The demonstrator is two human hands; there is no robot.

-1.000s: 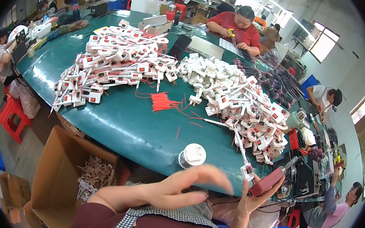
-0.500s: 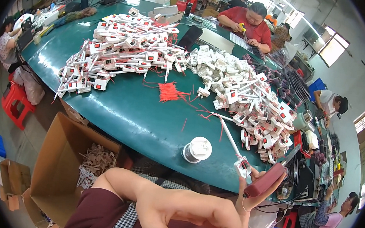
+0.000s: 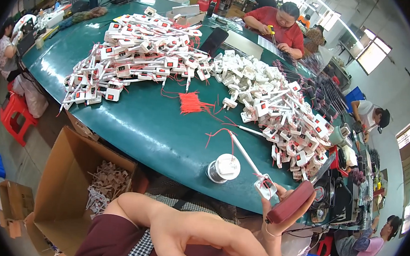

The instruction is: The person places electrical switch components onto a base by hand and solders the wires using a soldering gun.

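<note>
From my seat the green table (image 3: 132, 136) takes up most of the head view. Two heaps lie on it: the left pile (image 3: 169, 62), white housings with red switches and pale stems, and the right pile (image 3: 261, 108), more of the same mixed with plain white parts. Near the table's front edge, at lower left, stands the box (image 3: 59, 179), with pale scraps (image 3: 106, 187) in it.

My left hand (image 3: 206, 229) is curled in front of the apron, well apart from the right; its fingertips run toward the lower edge, so I can't tell whether they grip anything. My right hand (image 3: 285, 225) is wrapped around the dark red handle of the tool (image 3: 289, 202), whose grey metal end points up and away toward the right. The same hand also keeps hold of one piece (image 3: 265, 187) at its housing, above the table's near edge, its stem slanting up and left past the tub (image 3: 227, 167). Between the piles lies the red bundle (image 3: 195, 103). Smallest are the red wires (image 3: 219, 130) curling loose from the stem's upper end.

I judge the step in hand to be work on this single piece, with the tool parked in the palm. The next move seems to call for a steady housing, a careful left hand at the thin wires, and the metal end clear of both.
</note>
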